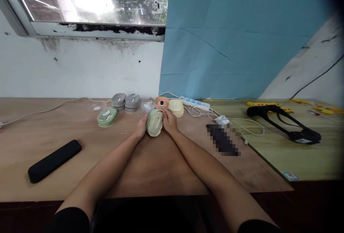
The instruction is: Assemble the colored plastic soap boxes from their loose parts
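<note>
Both my hands hold one pale green oval case [155,122] tilted on its edge over the wooden table [150,165]. My left hand [141,127] grips its left side with fingers curled. My right hand [170,121] grips its right side and top. Just behind the case lie an orange case [162,102], a stack of cream-yellow cases [176,107] and a clear round lid [147,106]. Another green case [107,117] lies flat to the left, with two stacks of grey cases [125,102] behind it.
A black flat device [54,160] lies at the near left. A white power strip [195,103] with cables, a white plug [221,119] and a blurred dark object [223,139] sit to the right. A black strap-like tool [285,123] and yellow pieces [266,105] rest on the lighter right table.
</note>
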